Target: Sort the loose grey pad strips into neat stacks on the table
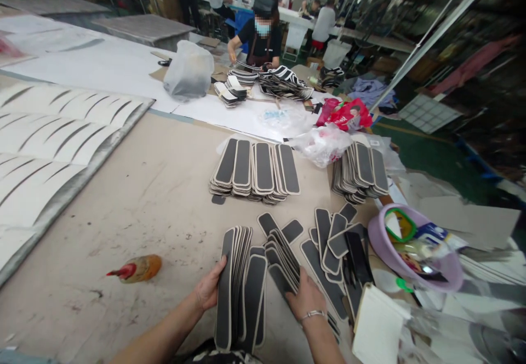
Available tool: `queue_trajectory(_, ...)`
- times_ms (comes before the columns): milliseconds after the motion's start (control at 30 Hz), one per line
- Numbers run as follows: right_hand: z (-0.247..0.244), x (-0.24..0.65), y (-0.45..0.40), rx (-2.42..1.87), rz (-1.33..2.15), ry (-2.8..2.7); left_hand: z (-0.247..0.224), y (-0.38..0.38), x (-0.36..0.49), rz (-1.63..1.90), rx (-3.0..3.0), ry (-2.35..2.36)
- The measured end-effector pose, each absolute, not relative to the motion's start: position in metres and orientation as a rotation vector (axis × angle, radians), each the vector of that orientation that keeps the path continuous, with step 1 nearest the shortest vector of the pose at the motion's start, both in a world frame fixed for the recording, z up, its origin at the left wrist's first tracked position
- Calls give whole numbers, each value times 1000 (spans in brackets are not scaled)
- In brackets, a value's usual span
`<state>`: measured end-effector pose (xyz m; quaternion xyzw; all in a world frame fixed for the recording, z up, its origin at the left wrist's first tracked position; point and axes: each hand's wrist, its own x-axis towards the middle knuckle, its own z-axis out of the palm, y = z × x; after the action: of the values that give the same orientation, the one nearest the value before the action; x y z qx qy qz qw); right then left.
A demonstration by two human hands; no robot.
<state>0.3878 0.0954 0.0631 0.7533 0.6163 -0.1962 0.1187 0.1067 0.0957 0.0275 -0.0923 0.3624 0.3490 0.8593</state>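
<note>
My left hand [210, 286] grips the left side of a fanned stack of long, round-cornered dark grey strips with pale edges [225, 293]. Its thumb lies along the edge, while the other fingers are mostly hidden. More such strips [253, 290] lean just right of that stack. My right hand [307, 299], with a bracelet at the wrist, is closed around a slanted bundle of similar strips [283, 257]. Loose strips [337, 238] lie scattered and overlapping to its right. Beyond both hands, neat piles of the strips [263, 168] stand side by side.
An orange bottle with a red tip [142, 268] lies at left. Another strip pile [361, 166] stands back right, near a purple basin [380, 232] of odds and ends. Plastic bags [322, 143] lie behind. White sheets [61, 128] cover a board at left. A masked co-worker [263, 35] sits opposite.
</note>
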Motion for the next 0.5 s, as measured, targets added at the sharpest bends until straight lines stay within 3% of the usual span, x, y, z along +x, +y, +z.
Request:
queue_trajectory(233,37,387,86,2251,-825,1907,29,92,118,716,-204,737)
queue_trajectory(400,53,397,86,2319,-939,1950,39,101,126,727,-188,767)
queue_trajectory(500,74,415,80,2635,-928,1995,49,108,127,730,-154,766)
